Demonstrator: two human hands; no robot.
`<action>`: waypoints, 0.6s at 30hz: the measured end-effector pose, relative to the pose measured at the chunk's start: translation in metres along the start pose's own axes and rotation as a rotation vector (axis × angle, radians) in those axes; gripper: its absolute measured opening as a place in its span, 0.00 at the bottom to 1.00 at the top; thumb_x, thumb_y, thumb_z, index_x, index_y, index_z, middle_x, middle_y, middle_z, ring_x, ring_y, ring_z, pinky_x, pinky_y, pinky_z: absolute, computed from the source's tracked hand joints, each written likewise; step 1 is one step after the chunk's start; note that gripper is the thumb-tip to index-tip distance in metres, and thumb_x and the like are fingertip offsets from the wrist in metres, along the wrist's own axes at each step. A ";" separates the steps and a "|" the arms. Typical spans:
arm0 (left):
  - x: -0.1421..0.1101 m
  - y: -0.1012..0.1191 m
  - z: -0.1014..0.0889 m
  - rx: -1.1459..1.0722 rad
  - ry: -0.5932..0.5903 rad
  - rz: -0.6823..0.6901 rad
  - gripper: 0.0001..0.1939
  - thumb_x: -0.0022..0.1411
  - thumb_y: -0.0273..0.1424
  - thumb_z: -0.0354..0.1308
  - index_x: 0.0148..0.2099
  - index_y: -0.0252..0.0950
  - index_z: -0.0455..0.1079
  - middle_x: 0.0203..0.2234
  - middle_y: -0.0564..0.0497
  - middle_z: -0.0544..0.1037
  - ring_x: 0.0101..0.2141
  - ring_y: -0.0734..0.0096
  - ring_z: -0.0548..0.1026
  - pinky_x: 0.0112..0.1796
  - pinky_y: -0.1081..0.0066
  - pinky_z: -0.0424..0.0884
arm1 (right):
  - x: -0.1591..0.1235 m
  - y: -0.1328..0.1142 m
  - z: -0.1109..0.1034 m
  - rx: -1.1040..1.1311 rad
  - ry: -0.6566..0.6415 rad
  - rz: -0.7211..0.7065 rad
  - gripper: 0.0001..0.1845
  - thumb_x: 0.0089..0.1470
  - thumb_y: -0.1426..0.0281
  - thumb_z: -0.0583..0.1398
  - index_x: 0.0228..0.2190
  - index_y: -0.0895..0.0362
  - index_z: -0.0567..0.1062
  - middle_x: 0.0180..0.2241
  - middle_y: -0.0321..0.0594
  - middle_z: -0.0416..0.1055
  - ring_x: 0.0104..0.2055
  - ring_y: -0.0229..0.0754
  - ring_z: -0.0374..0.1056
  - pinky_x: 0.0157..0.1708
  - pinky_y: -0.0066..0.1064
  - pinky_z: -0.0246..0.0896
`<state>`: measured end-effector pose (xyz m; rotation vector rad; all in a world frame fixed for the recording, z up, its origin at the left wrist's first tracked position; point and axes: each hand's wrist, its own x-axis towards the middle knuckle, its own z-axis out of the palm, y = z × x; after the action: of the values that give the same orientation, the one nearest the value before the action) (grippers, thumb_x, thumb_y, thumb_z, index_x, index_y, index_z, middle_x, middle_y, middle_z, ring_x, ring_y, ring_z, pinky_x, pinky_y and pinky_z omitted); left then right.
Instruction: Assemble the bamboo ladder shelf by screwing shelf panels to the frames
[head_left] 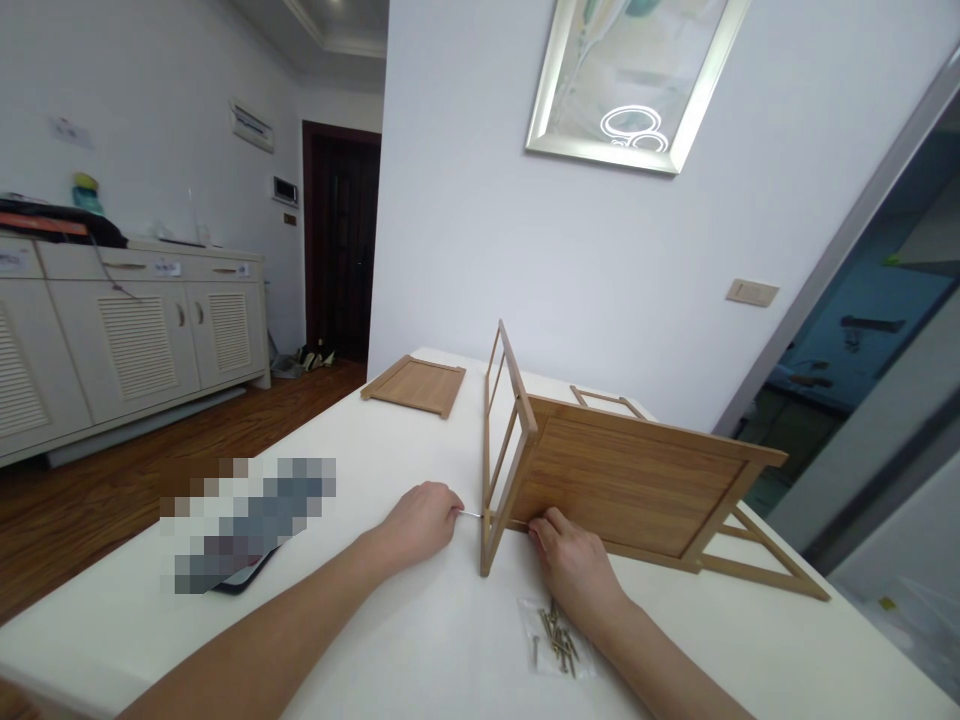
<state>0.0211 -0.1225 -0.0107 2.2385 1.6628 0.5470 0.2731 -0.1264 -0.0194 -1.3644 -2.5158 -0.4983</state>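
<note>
My left hand (pixel 424 520) is closed in a pinch on a thin silver metal rod (pixel 471 514), which looks like a hex key. The rod's tip meets the outer face of a slatted wooden side frame (pixel 489 545), low down. On the other side of that frame, my right hand (pixel 574 560) is closed at the lower edge of a brown wooden panel (pixel 615 480); its fingertips are partly hidden. Panel and side frame stand upright against each other at an angle. Just below my right hand lies a clear plastic bag (pixel 534 655) of several brass-coloured screws (pixel 559 640).
Another wooden panel (pixel 416 385) lies flat at the back left of the white table (pixel 360 640). More wooden frame pieces (pixel 772 565) are behind the upright panel at the right. A blurred-out dark object (pixel 251 530) rests at the left. The wall (pixel 465 200) rises behind the table.
</note>
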 end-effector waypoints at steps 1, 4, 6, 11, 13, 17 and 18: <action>0.000 -0.001 -0.001 -0.015 -0.004 0.005 0.18 0.61 0.25 0.47 0.38 0.38 0.80 0.37 0.44 0.83 0.40 0.60 0.79 0.41 0.68 0.68 | 0.000 0.000 0.000 -0.001 0.000 -0.001 0.12 0.64 0.75 0.52 0.36 0.56 0.75 0.33 0.39 0.73 0.30 0.39 0.69 0.27 0.30 0.52; 0.001 -0.004 -0.002 -0.055 -0.007 -0.001 0.19 0.60 0.25 0.48 0.46 0.36 0.78 0.43 0.44 0.82 0.45 0.61 0.78 0.45 0.68 0.68 | 0.000 0.000 0.001 -0.002 0.000 -0.002 0.12 0.64 0.75 0.52 0.36 0.56 0.75 0.33 0.39 0.72 0.30 0.39 0.69 0.27 0.30 0.52; 0.001 -0.006 -0.002 -0.074 -0.006 -0.019 0.20 0.60 0.25 0.48 0.48 0.34 0.77 0.44 0.42 0.81 0.46 0.61 0.77 0.46 0.67 0.68 | 0.001 0.000 0.001 -0.003 -0.003 0.003 0.12 0.64 0.74 0.52 0.36 0.56 0.75 0.33 0.39 0.72 0.30 0.38 0.69 0.28 0.30 0.52; 0.001 -0.007 -0.004 -0.124 0.000 -0.060 0.17 0.58 0.27 0.51 0.46 0.34 0.76 0.36 0.44 0.82 0.40 0.62 0.79 0.39 0.68 0.69 | 0.001 0.000 0.001 -0.009 -0.008 0.002 0.11 0.64 0.75 0.53 0.36 0.56 0.75 0.33 0.39 0.72 0.30 0.38 0.69 0.28 0.30 0.52; 0.001 -0.008 -0.006 -0.150 0.002 -0.082 0.15 0.57 0.27 0.52 0.44 0.34 0.76 0.33 0.46 0.82 0.37 0.63 0.79 0.37 0.70 0.69 | 0.001 0.000 0.000 -0.011 -0.002 -0.001 0.11 0.64 0.75 0.52 0.36 0.56 0.75 0.33 0.39 0.72 0.30 0.38 0.69 0.28 0.30 0.52; 0.002 -0.009 -0.006 -0.218 -0.047 -0.134 0.11 0.56 0.29 0.53 0.37 0.34 0.76 0.27 0.48 0.81 0.26 0.68 0.78 0.29 0.72 0.69 | 0.000 -0.001 0.000 -0.015 0.003 -0.008 0.11 0.63 0.75 0.52 0.36 0.56 0.75 0.33 0.38 0.72 0.30 0.39 0.69 0.28 0.30 0.53; 0.003 -0.010 -0.005 -0.233 -0.068 -0.147 0.11 0.56 0.29 0.53 0.36 0.33 0.76 0.23 0.49 0.80 0.23 0.69 0.77 0.27 0.73 0.69 | 0.000 -0.001 0.000 -0.015 0.004 -0.007 0.11 0.63 0.75 0.52 0.36 0.56 0.75 0.33 0.38 0.72 0.30 0.39 0.69 0.28 0.31 0.53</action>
<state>0.0111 -0.1172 -0.0100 1.9324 1.6226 0.5877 0.2726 -0.1270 -0.0195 -1.3592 -2.5196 -0.5219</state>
